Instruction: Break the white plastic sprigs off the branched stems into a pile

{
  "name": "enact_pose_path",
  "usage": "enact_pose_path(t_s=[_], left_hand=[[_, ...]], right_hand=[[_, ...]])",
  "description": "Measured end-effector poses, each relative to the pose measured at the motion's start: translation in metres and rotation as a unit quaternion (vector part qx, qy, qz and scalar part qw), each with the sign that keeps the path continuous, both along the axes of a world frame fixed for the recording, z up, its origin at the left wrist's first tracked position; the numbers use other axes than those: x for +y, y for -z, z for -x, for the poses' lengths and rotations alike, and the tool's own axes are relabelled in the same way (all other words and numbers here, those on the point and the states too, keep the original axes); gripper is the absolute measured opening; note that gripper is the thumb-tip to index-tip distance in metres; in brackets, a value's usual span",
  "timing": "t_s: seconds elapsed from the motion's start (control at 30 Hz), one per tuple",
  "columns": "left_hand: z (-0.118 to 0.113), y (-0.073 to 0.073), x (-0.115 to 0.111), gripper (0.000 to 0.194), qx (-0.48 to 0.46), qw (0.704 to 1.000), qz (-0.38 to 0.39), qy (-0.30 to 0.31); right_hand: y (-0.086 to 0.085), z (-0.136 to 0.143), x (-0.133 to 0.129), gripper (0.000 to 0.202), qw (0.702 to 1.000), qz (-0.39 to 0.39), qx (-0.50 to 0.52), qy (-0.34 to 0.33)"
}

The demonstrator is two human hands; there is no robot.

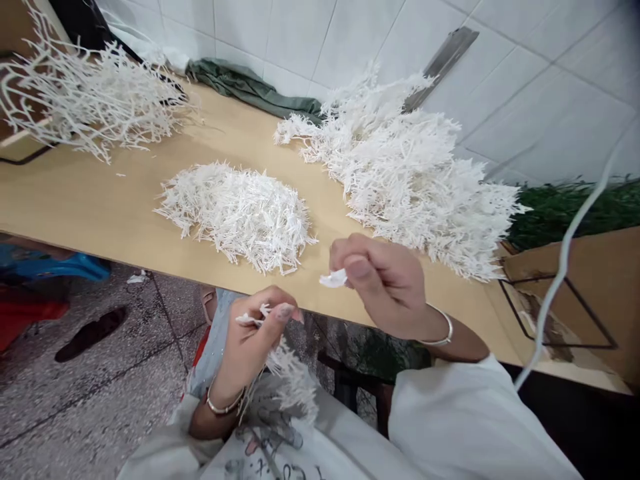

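My left hand (263, 333) is closed around a white branching plastic sprig (293, 380), whose frilly part hangs below the fist over my lap. A short forked end pokes out past the thumb. Just beyond the table edge to the right, my right hand (383, 280) pinches a small white piece (333, 278) between thumb and curled fingers; its exact kind is unclear. In front of both hands lies a heap of small white branching pieces (240, 213). Behind my right hand spreads a larger pile of bushy white sprigs (410, 173).
Bare white stems (100, 100) are bunched at the table's (125, 200) far left. A dark green cloth (250, 87) lies along the tiled wall. At right stand a cardboard box (590, 287), green foliage (590, 207) and a hanging white cable (565, 253). A dark slipper (93, 333) is on the floor.
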State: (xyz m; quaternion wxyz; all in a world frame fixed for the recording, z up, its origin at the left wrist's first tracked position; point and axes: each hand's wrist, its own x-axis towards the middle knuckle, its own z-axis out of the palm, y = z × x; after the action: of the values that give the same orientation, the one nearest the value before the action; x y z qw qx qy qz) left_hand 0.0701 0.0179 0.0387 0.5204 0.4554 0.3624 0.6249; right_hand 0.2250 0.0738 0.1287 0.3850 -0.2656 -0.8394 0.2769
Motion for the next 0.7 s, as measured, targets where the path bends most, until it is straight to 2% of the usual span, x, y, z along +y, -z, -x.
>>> enact_pose_path(t_s=[0.17,0.37,0.43,0.53,0.63,0.7], left_hand=[[-0.009,0.009,0.002,0.031,-0.042,0.996,-0.071,-0.037],[-0.009,0.007,0.003,0.02,0.117,0.97,-0.138,-0.164],[-0.009,0.005,0.005,0.018,0.129,0.966,-0.135,-0.18],[-0.005,0.005,0.007,0.019,0.128,0.966,-0.137,-0.176],[0.0,0.008,0.007,0.03,0.111,0.974,-0.143,-0.134],[0.002,0.011,0.005,0.041,0.047,0.991,-0.093,-0.088]], right_hand=[[0.006,0.01,0.0,0.026,0.997,-0.01,-0.075,-0.025],[0.02,0.018,-0.002,0.017,0.997,-0.031,-0.07,-0.027],[0.019,0.018,-0.003,0.017,0.997,0.012,-0.076,-0.032],[0.012,0.013,0.0,0.018,0.982,0.121,-0.126,-0.067],[0.004,0.008,0.006,0.02,0.955,0.215,-0.158,-0.128],[0.003,0.006,0.009,0.025,0.94,0.255,-0.144,-0.175]])
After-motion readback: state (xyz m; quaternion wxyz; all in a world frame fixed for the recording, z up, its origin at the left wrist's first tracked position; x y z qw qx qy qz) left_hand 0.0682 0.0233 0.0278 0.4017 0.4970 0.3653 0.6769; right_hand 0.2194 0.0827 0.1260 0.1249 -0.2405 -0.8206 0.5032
